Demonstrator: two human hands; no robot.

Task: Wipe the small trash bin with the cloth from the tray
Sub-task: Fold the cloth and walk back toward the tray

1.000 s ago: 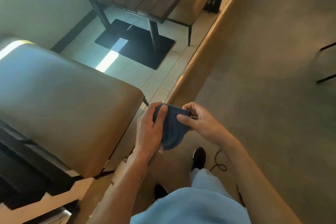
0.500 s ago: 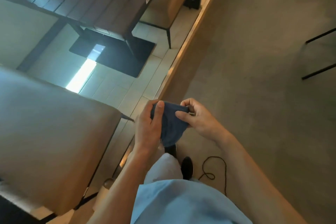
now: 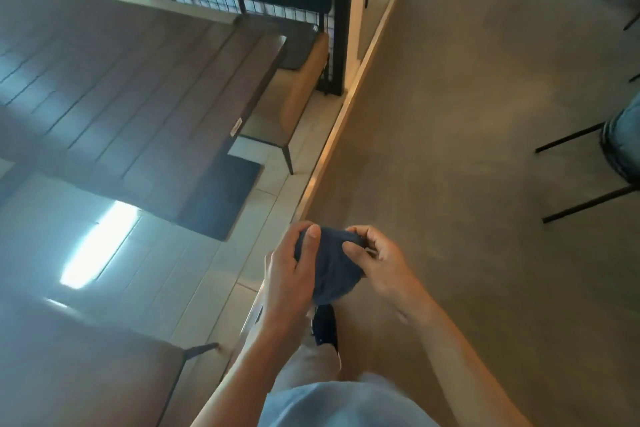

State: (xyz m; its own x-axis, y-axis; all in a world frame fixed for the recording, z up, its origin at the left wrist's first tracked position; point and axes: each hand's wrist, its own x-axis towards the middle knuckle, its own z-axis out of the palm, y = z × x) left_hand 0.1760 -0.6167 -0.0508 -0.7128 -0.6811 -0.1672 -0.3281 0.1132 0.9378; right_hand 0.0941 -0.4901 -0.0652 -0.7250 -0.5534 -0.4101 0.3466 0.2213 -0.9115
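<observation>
A dark blue cloth [image 3: 334, 270] is bunched up in front of my body, held between both hands. My left hand [image 3: 289, 276] grips its left side, thumb laid across the top. My right hand [image 3: 375, 260] pinches its right upper edge with thumb and fingers. Neither the small trash bin nor the tray appears anywhere in view.
A dark slatted table [image 3: 131, 90] stands at the left over a tiled floor, with a padded chair [image 3: 298, 97] behind it and a cushioned seat [image 3: 86, 367] at lower left. A wooden strip [image 3: 346, 107] borders the brown carpet [image 3: 467, 149]. Black chair legs [image 3: 581, 198] stand at the right.
I have walked forward; the table and chair have slid closer and the cushioned seat dropped to lower left. Both hands keep the same hold on the cloth.
</observation>
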